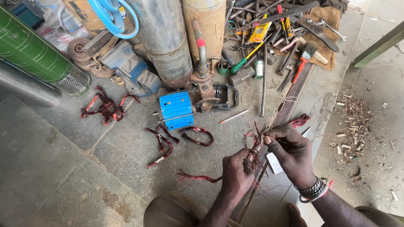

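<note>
Several tangles of reddish copper winding wire lie on the concrete floor (63,168). Farthest left, beside a green cylinder with a perforated metal end (35,56), sits a knotted clump of wire (107,107). Right of it lies a blue finned motor housing (176,109), joined to a rusty pump body (206,92), with large grey and rust-coloured pipes (168,42) standing behind. Just below the housing lie two loose wire loops (162,143) and an oval coil (197,136), apart from each other.

Toward the middle, the left hand (236,172) is closed in a fist around the lower part of a bundle of copper wire strands (254,145), its tail trailing left across the floor. The bundle stands up between both hands, its frayed ends fanning out above them. The right hand (290,151), wearing beaded bracelets (313,190) at the wrist, has thumb and fingertips pinched together on a few strands at the top of the bundle, the other fingers curled in. A white slip of paper (274,163) lies under the hands, and a small tuft of wire (299,121) rests just beyond the right hand.

Farther back right, a heap of hand tools (277,38) covers a brown sack, among them a green-handled screwdriver (246,59) and a red-handled brush (304,59). Wood shavings (351,126) litter the floor at far right.
</note>
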